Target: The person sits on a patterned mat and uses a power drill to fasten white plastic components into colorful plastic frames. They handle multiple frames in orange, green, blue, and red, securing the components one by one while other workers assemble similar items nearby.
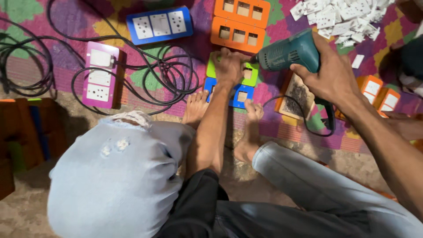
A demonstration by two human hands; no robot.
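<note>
The left hand (229, 66) presses flat, fingers spread and released, on a green plastic switch-board frame (249, 75) at the frame's upper centre, hiding most of it; only its right edge and one square cut-out show. The right hand (331, 75) is clenched around the grip of a teal electric drill (288, 53), whose bit tip meets the green frame, too small to make out. A blue plastic frame (241, 95) lies just below, partly hidden by the forearm and touched by bare toes (253, 109).

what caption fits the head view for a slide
Left hand steadies green plastic plate; right hand aims teal electric drill.
</note>
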